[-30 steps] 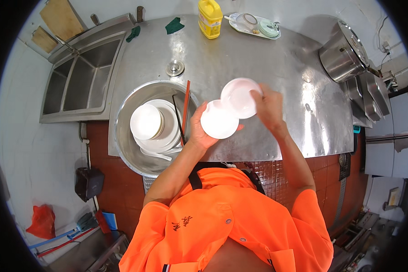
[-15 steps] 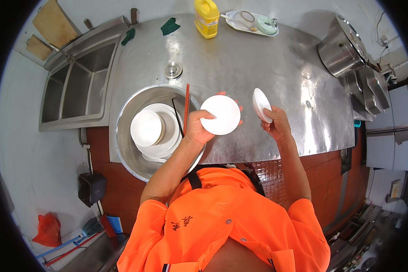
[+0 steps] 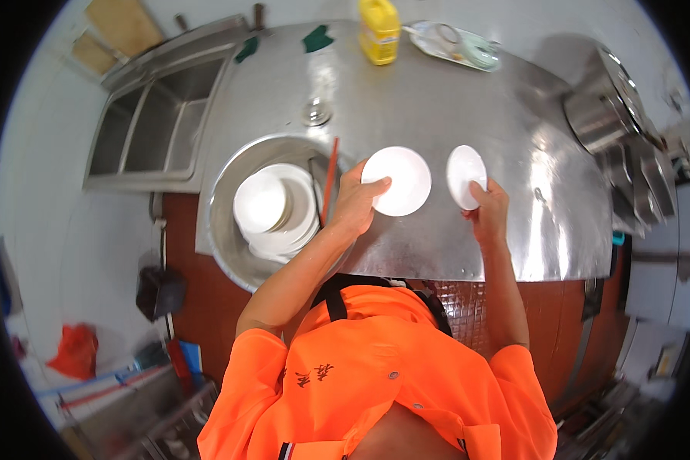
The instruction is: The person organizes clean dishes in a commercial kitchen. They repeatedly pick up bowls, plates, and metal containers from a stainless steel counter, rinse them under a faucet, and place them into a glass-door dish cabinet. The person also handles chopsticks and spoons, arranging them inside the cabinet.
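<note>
My left hand (image 3: 357, 201) grips a small round white dish (image 3: 403, 181), its thumb lying over the face and the fingers hidden beneath. In my right hand (image 3: 489, 208) is a second small white dish (image 3: 464, 176), tilted and pinched at its lower edge. Both are held over the steel table, apart from each other. Left of my left hand stands a large metal basin (image 3: 221, 238). Inside it sit white bowls (image 3: 259, 201) on white plates (image 3: 303, 192), and red chopsticks (image 3: 331, 180) lean on its right side.
A steel double sink (image 3: 161, 126) is at the left. Along the back are green cloths (image 3: 317, 40), a yellow jug (image 3: 379, 34) and a tray (image 3: 437, 52) with dishes. A sink strainer (image 3: 317, 113) lies behind the basin. A large steel pot (image 3: 598, 111) stands at the far right.
The view has shifted and turned a little. My right hand has turned its dish so more of the face shows. Both hands keep hold of their dishes.
</note>
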Demonstrator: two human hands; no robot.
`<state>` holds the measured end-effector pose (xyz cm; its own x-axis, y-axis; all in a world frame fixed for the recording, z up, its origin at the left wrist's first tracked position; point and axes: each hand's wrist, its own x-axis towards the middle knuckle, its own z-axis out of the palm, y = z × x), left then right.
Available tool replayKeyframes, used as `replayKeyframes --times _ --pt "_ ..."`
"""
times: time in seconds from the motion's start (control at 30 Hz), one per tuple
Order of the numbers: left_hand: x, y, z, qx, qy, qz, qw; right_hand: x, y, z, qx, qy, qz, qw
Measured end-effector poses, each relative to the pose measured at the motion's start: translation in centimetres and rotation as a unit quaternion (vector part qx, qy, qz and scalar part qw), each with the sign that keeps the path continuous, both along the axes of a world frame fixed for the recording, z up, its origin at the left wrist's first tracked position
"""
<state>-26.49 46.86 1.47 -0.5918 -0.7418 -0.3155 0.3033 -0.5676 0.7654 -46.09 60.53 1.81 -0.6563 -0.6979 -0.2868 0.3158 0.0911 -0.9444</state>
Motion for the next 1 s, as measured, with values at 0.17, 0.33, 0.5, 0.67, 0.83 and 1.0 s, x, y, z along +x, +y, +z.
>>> replayKeyframes --times 0.17,0.33,0.5,0.67,0.83,1.0 --pt "8.0 -1.0 5.7 -0.040 0.061 0.186 0.980 3.0 -5.0 1.9 -0.075 -0.082 0.120 0.987" --pt "21.7 -1.2 8.0 -0.101 0.086 0.350 0.927 12.2 -9.5 6.4 -0.136 -0.086 0.255 0.954" --pt "36.5 0.8 4.8 -0.074 0.004 0.488 0.870 28.1 -11.6 6.7 -0.167 -0.085 0.341 0.921" --pt "49.0 3.2 -0.4 -0.050 -0.059 0.516 0.853 46.1 -13.9 4.9 -0.065 -0.003 0.515 0.855" --pt "56.4 3.1 -0.3 0.011 -0.097 0.490 0.866 59.2 -17.6 0.0 -0.156 0.237 0.506 0.815" --pt "61.7 -0.5 -1.3 -0.011 -0.058 0.477 0.877 66.0 -21.7 -1.6 -0.181 0.347 0.503 0.771"
